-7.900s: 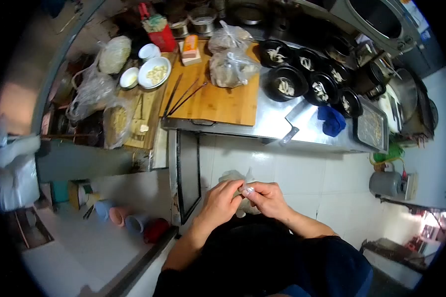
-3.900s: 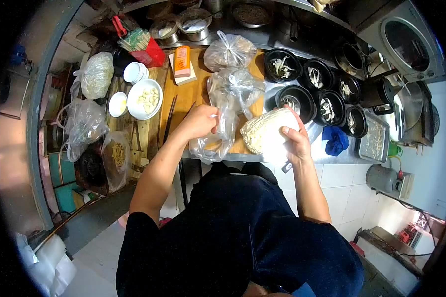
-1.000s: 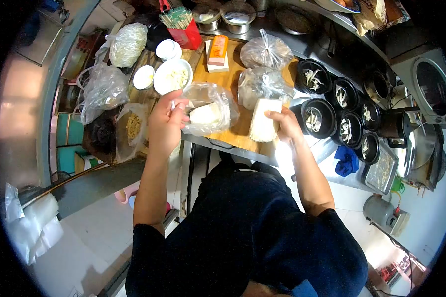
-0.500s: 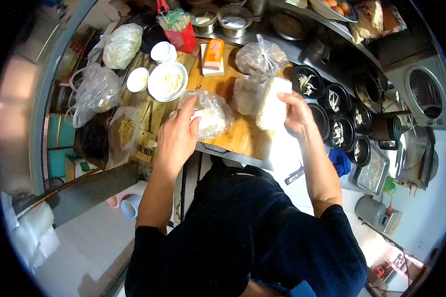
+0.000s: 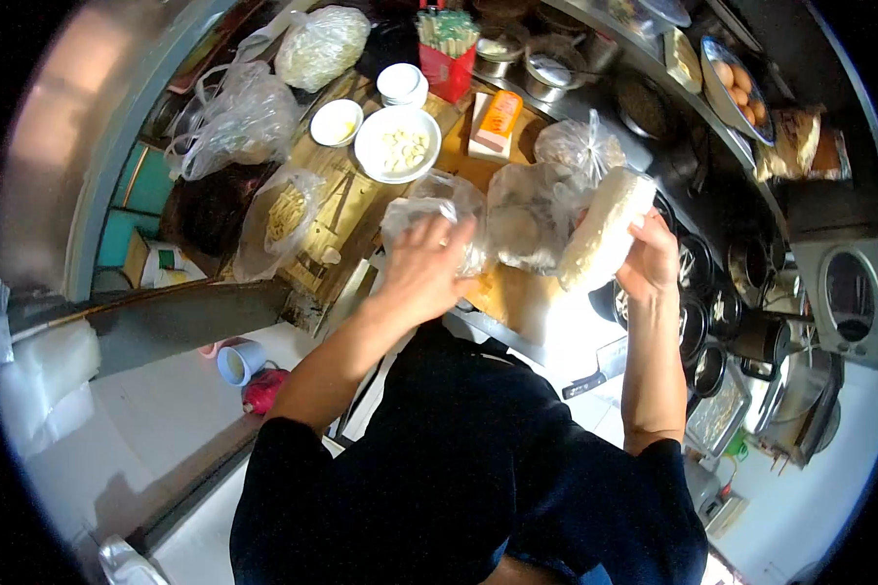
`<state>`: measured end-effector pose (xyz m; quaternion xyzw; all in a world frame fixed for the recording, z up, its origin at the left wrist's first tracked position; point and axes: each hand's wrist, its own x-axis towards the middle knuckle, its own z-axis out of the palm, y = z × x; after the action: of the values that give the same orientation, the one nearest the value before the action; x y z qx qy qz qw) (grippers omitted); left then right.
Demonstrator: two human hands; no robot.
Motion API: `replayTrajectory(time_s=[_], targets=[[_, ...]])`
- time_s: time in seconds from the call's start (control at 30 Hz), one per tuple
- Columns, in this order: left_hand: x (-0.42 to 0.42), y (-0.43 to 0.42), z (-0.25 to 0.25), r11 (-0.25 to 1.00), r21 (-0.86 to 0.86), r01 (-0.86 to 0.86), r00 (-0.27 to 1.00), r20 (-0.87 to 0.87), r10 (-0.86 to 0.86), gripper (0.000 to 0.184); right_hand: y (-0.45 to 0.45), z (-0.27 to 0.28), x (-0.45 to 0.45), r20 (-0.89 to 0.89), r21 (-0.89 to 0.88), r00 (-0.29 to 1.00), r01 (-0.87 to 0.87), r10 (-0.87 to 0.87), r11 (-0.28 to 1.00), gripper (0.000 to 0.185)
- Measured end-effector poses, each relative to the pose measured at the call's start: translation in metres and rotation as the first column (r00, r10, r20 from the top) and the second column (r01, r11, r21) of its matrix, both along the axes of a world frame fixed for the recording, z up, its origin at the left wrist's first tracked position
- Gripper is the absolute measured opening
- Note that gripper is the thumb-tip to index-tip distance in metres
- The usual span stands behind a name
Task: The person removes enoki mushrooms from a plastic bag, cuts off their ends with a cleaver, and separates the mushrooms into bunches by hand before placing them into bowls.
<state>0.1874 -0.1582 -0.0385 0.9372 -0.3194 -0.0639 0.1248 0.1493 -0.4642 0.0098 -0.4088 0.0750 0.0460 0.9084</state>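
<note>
My left hand [image 5: 427,265], its fingers apart, lies over a clear plastic bag [image 5: 463,200] on the wooden board [image 5: 502,292]; the bag's contents are hard to make out. My right hand [image 5: 652,255] grips a pale white block [image 5: 610,229], tilted and raised above the counter's right part. Between the hands sits a tied plastic bag [image 5: 522,219] with pale contents. Another tied bag [image 5: 580,148] is behind it. A cleaver [image 5: 600,370] lies on the metal counter, below and left of my right hand.
White bowls [image 5: 398,168] stand behind my left hand, beside a red box of sticks [image 5: 447,73] and an orange packet [image 5: 499,119]. Several black bowls [image 5: 695,327] are partly hidden behind my right arm. Bagged food [image 5: 285,214] lies at left. Eggs [image 5: 737,86] sit in a bowl on the shelf.
The view has turned, so the counter appears rotated. The white block has been raised toward the right in my right hand. My left hand, earlier pinched at the bag's edge, has opened over the bag.
</note>
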Motion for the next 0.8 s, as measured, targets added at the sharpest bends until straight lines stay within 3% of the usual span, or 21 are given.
replayTrajectory(time_s=[0.1,0.17,0.2,0.27,0.3,0.47,0.57,0.8], targets=[[0.003,-0.003,-0.093,0.999,0.041,0.034,0.979,0.201,-0.042,0.061,0.012,0.015,0.013,0.063,0.048,0.998,-0.027,0.024,0.998,0.059],[0.014,0.004,-0.113,0.994,0.092,0.051,0.998,0.029,-0.054,0.046,0.023,0.028,0.025,0.113,0.057,0.990,-0.088,0.081,0.995,0.063],[0.019,0.012,-0.112,0.995,0.094,0.028,0.999,0.033,-0.031,0.046,0.028,0.032,0.030,0.131,0.042,0.984,-0.123,0.117,0.991,0.064],[0.022,0.029,-0.112,0.996,0.073,-0.053,0.982,-0.179,0.065,0.032,0.035,0.035,0.041,0.128,0.021,0.983,-0.133,0.130,0.991,0.064],[0.020,0.040,-0.100,0.995,-0.023,-0.095,0.989,-0.113,0.092,0.015,0.041,0.041,0.047,0.134,0.034,0.982,-0.142,0.136,0.989,0.064],[0.027,0.077,-0.045,0.929,-0.235,-0.286,0.955,-0.151,0.256,0.009,0.054,0.048,0.072,0.161,0.005,0.973,-0.170,0.167,0.985,0.062],[0.038,0.092,-0.013,0.795,-0.491,-0.356,0.934,-0.156,0.322,0.014,0.057,0.053,0.084,0.175,-0.002,0.964,-0.203,0.200,0.979,0.062],[0.065,0.126,0.023,0.710,-0.541,-0.452,0.881,-0.145,0.450,0.011,0.067,0.048,0.100,0.196,0.014,0.959,-0.209,0.202,0.978,0.057]])
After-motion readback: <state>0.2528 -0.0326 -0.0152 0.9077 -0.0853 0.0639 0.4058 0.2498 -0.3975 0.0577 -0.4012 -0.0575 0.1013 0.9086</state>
